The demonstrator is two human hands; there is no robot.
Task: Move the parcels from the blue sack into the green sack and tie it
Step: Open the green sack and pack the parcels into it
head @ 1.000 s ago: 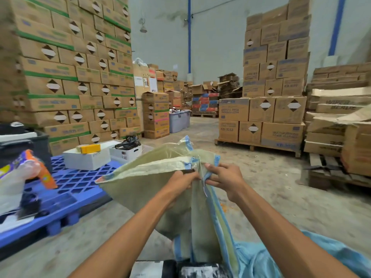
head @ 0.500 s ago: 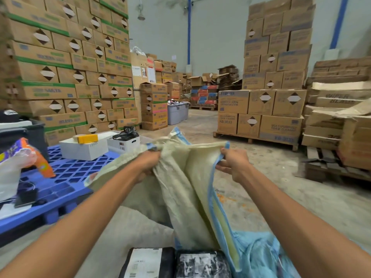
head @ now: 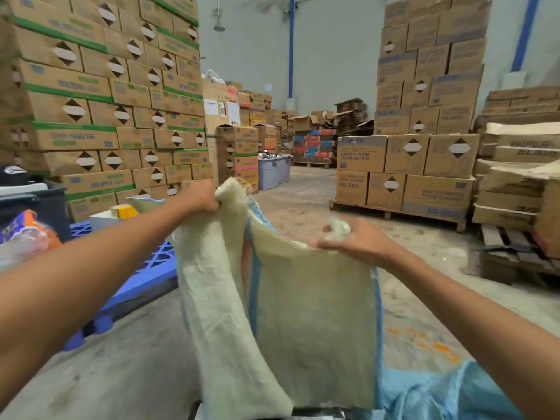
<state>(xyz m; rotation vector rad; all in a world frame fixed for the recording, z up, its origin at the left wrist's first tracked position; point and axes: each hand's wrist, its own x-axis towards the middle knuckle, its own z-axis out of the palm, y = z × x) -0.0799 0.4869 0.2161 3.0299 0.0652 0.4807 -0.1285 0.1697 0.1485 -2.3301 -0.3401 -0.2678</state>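
Both the left hand [head: 201, 197] and right hand [head: 348, 242] have fingers clamped on the green sack [head: 303, 313] rim, which looks light, limp and best held by its bunched edge.

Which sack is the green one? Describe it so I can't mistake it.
Start at the blue plastic pallet on the left; just right of it hangs a pale green woven sack, held up by both hands. Unlike the crumpled light blue sack below, it has blue edge stripes.

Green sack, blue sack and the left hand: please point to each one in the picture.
green sack [head: 312, 322]: head view, on its flat front panel.
blue sack [head: 439, 392]: head view, on the crumpled cloth at lower right.
left hand [head: 201, 197]: head view, on the back of the fist.
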